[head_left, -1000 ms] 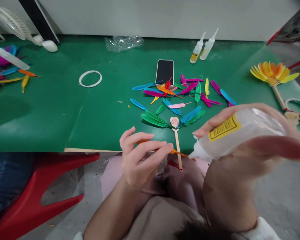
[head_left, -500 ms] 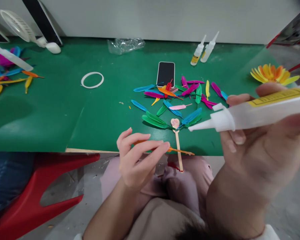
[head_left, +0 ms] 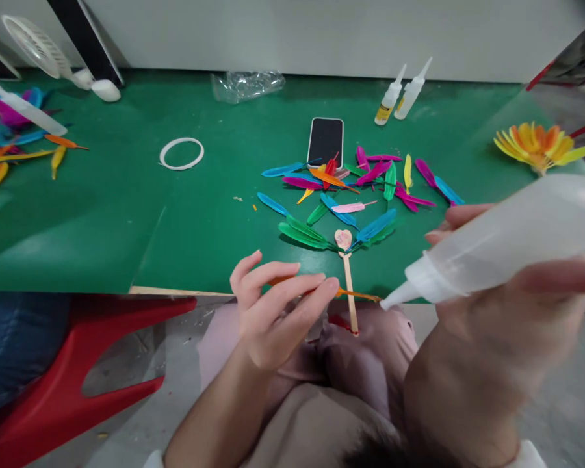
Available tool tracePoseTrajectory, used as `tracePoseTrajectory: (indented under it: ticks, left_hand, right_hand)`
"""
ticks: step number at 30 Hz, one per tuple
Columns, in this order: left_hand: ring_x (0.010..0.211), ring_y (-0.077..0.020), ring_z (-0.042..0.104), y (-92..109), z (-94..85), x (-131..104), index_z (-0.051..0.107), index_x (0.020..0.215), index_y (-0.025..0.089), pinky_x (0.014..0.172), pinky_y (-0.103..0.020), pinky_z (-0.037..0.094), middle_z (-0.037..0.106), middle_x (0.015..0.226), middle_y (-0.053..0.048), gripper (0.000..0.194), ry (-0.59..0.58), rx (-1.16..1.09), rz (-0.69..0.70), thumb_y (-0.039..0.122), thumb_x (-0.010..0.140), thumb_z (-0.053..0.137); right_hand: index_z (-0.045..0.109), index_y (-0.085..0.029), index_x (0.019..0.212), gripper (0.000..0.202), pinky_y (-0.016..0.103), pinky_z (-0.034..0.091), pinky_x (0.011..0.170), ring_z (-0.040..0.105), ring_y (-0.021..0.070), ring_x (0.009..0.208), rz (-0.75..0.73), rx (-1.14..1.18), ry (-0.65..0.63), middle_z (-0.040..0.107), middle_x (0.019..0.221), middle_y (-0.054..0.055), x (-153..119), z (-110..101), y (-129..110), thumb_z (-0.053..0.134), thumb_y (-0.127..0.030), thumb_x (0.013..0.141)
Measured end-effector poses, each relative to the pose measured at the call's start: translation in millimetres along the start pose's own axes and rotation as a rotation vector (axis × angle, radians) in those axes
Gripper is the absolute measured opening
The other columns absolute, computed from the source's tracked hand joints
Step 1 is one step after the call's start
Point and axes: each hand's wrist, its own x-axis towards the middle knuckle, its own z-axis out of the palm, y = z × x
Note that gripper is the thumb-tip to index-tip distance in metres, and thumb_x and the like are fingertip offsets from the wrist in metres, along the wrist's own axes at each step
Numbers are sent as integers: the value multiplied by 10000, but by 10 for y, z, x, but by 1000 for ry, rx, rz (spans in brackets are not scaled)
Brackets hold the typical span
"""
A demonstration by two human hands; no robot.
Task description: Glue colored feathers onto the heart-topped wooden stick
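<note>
Between thumb and fingers, my left hand (head_left: pixel 277 312) pinches an orange feather (head_left: pixel 361 295) whose quill points right. My right hand (head_left: pixel 511 305) grips a white glue bottle (head_left: pixel 507 240), tilted down to the left. Its nozzle tip is at the quill's end; whether they touch I cannot tell. Just behind the feather, a wooden stick with a heart-shaped top (head_left: pixel 348 279) lies over the table's front edge. Green feathers (head_left: pixel 305 234) and blue feathers (head_left: pixel 376 225) fan out on either side of the heart. More loose feathers in several colours lie behind it.
A phone (head_left: pixel 325 140) lies behind the feathers. Two small glue bottles (head_left: pixel 389 101) stand at the back right, near a yellow-orange feather flower (head_left: pixel 541 146). Left are a white ring (head_left: pixel 181 155), a small fan (head_left: pixel 36 49) and another feather pile. A red stool (head_left: pixel 68 396) stands lower left.
My right hand has brought the glue bottle's nozzle down to the orange quill's end and rolled the bottle, so its yellow label no longer shows. My left hand has shifted slightly right.
</note>
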Motion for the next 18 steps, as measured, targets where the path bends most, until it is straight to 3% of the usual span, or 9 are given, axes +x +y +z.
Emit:
tracePoseTrajectory:
  ticks: [5, 8, 13, 18]
  left_hand:
    - [816, -145, 535, 4, -3, 4, 682, 762, 300, 926, -400, 381, 653, 701, 52, 198, -15, -10, 11, 105, 729, 663]
    - [805, -141, 536, 9, -3, 12, 679, 736, 297, 925, -396, 380, 653, 693, 55, 189, 0, -17, -5, 109, 724, 670]
    - [807, -143, 538, 21, -4, 26, 680, 750, 298, 926, -390, 374, 654, 690, 54, 168, -17, -20, 0, 130, 737, 664]
    - [808, -138, 530, 34, 6, 32, 679, 726, 286, 933, -377, 369, 653, 676, 58, 151, -6, -30, -9, 135, 727, 674]
  right_hand:
    - [705, -248, 688, 206, 281, 498, 441, 601, 132, 553, -105, -21, 155, 657, 657, -53, -17, 163, 50, 707, -448, 637]
    - [686, -233, 616, 202, 293, 484, 431, 612, 155, 577, -127, -42, 157, 652, 638, -36, -9, 169, 75, 705, -432, 645]
    - [702, -212, 675, 112, 260, 428, 393, 588, 131, 544, -131, 5, 106, 658, 641, -35, 0, 128, 106, 701, -324, 667]
    - [703, -175, 692, 99, 287, 490, 520, 606, 137, 608, -95, 52, 82, 664, 661, -28, -7, 125, 129, 646, -253, 712]
